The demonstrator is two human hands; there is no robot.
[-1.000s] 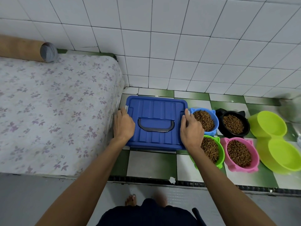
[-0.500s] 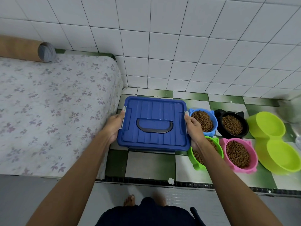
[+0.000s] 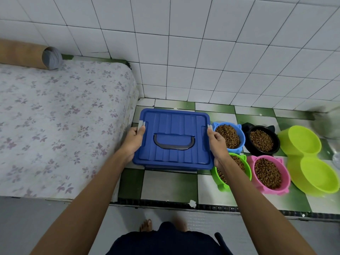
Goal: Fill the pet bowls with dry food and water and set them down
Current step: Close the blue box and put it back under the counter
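Blue plastic forms the lidded storage box (image 3: 173,139) at the centre of the view, its recessed dark carry handle (image 3: 174,142) lying flat in the ribbed lid. The left hand (image 3: 133,142) grasps the box's 9 o'clock side, thumb on the pale latch (image 3: 142,124), while the right hand (image 3: 218,144) grasps the 3 o'clock side, thumb on the lid's edge. Just beside the box at 3 o'clock sit four bowls of brown kibble on the green-and-white tiled floor (image 3: 169,183): a blue bowl (image 3: 239,132) and a black bowl (image 3: 262,140) farther back, a green bowl (image 3: 244,166) partly hidden under the right wrist, and a pink bowl (image 3: 268,173). At 3 o'clock beyond them lies a lime double bowl (image 3: 311,159), holding no kibble. At 9 o'clock a floral mattress (image 3: 60,122) carries a cardboard tube (image 3: 27,53).
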